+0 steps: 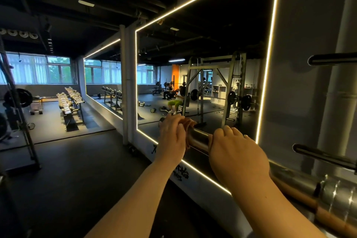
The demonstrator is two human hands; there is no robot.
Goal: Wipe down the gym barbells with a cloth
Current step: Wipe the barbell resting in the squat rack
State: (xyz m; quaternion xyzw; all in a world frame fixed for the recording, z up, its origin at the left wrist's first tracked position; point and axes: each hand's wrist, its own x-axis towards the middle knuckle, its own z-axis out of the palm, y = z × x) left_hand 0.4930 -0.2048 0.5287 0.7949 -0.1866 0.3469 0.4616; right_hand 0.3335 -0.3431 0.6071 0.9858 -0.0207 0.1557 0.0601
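Head view: a steel barbell (199,139) runs from the lower right corner up toward the middle, in front of a large wall mirror (212,44) edged with a lit strip. Its smooth sleeve end is between the two hands.

The left grip (172,137) is a bare hand. It is curled round a brownish cloth (190,122) and presses the cloth against the far end of the sleeve. The cloth bunches out from under the fingers on the mirror side.

The right grip (237,152) is also bare. It is closed over the sleeve just beside the cloth, knuckles up, and a short shiny stretch of bar shows between the two hands.

A brownish bar (309,206) lies alongside the barbell at lower right. Two dark pegs (332,59) stick out of the grey wall above it.

At left, long racks (77,111) stand on the dark floor (77,170) and hold rows of dumbbells (67,98). In the mirror's reflection a white cubby shelf (219,91) shows. What its compartments hold is too small to tell.
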